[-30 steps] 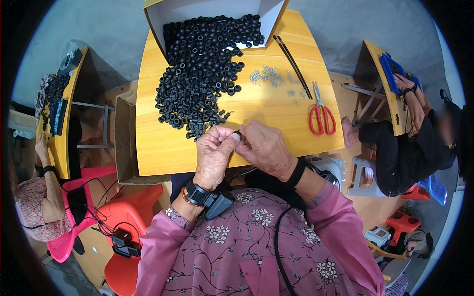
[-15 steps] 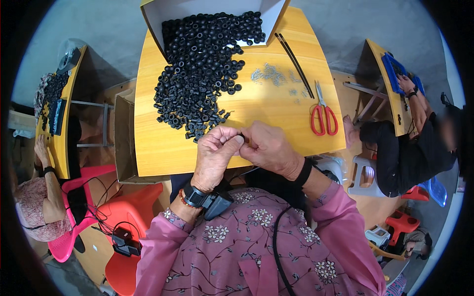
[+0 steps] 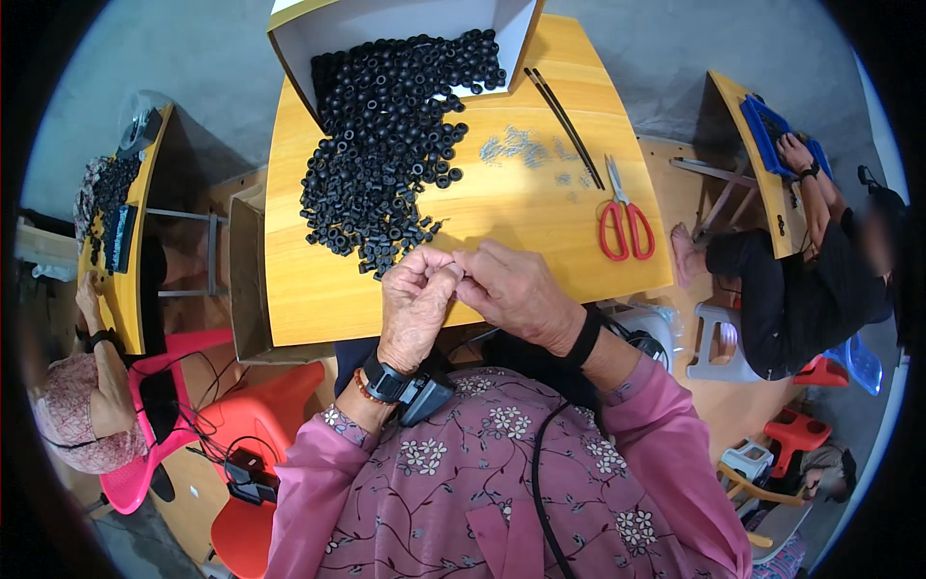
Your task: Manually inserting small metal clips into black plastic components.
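Observation:
Above the near edge of the yellow table, my left hand (image 3: 415, 309) and my right hand (image 3: 526, 299) meet fingertip to fingertip. Both are closed in a pinch, thumbs against fingers. Whatever lies between them is hidden by the fingers. Just beyond my left hand spreads a heap of small black ring-shaped and cap-like parts (image 3: 357, 198). It runs back into an open box (image 3: 405, 17) lying on its side. Small silvery metal pieces (image 3: 516, 147) are scattered on the table to the right of the heap.
Red-handled scissors (image 3: 625, 227) and a pair of dark chopsticks (image 3: 564, 125) lie at the table's right. A cardboard carton (image 3: 249, 280) stands against its left side. A red chair (image 3: 256, 410) is at my left. People sit at side tables left and right.
A small dark piece showed between my fingertips earlier; now it is out of sight. My hands have shifted slightly left, and the fingertips are closer together.

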### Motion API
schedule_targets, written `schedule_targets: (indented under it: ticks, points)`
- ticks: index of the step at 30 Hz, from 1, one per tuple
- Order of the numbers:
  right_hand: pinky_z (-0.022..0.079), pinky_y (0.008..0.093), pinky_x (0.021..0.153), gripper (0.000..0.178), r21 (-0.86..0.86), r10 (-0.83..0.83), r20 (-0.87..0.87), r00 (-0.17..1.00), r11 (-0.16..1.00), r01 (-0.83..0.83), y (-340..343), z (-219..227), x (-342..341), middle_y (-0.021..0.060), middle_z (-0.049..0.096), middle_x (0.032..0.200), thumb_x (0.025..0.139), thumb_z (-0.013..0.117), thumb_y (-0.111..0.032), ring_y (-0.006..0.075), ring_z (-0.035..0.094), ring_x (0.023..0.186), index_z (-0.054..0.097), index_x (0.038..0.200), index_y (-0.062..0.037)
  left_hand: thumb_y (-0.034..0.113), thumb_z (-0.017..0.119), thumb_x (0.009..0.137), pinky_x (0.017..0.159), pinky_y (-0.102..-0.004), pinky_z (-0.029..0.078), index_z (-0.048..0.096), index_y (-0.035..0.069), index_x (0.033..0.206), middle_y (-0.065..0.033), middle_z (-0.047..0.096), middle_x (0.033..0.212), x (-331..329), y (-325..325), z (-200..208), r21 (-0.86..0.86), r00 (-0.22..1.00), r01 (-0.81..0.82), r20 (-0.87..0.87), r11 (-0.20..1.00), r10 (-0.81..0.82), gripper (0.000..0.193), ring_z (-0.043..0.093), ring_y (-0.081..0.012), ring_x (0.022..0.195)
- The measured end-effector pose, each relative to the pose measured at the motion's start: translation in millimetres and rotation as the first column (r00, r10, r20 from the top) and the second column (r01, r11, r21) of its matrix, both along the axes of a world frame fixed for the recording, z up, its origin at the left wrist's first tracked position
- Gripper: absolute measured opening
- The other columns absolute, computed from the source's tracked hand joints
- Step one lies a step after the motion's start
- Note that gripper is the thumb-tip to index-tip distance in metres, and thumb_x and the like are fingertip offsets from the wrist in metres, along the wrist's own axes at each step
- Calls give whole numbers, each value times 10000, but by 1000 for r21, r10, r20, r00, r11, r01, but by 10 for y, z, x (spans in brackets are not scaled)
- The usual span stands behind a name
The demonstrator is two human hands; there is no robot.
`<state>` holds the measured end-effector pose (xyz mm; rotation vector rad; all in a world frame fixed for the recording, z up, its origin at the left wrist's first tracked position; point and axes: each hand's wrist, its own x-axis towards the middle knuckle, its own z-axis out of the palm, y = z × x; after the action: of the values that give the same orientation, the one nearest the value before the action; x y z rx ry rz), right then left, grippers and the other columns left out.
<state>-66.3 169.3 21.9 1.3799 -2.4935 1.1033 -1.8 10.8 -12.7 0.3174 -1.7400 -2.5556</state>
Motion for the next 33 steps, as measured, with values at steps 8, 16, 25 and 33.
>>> schedule_targets:
  ticks: [8, 16, 25, 33]
  points:
    - [511, 454, 633, 233, -46, -18, 128, 992, 999, 24, -20, 38, 39, 148, 600, 872, 857, 695, -114, 370, 632, 760, 534, 1004, -31, 25, 581, 962, 738, -236, 495, 635, 22, 928, -9, 657, 858, -6, 29, 28, -13, 998, -42, -53, 999, 42, 63, 588, -66, 757]
    - [514, 469, 653, 204, 114, 55, 107, 993, 991, -67, -2, 65, -46, 181, 607, 854, 899, 656, -142, 389, 636, 778, 511, 963, -13, 60, 604, 978, 741, -249, 509, 641, 16, 944, -25, 667, 856, 6, 5, 44, 66, 1000, 16, -2, 998, -16, 67, 614, -91, 749]
    - [489, 437, 615, 254, 34, -2, 133, 991, 999, -2, -27, 19, -15, 156, 584, 813, 847, 735, -116, 367, 622, 724, 554, 997, -21, 64, 644, 977, 738, -230, 518, 651, -16, 986, -37, 684, 869, 14, -22, -64, 119, 1000, 7, -3, 993, -7, 80, 626, -84, 771]
    - [500, 471, 635, 239, -21, -34, 228, 973, 999, 39, -45, 62, -28, 175, 595, 849, 850, 703, -143, 409, 622, 757, 539, 969, -17, 124, 641, 989, 735, -235, 502, 665, 1, 983, -20, 681, 871, 14, -61, 47, 92, 994, 93, 48, 991, -98, 125, 605, -76, 776]
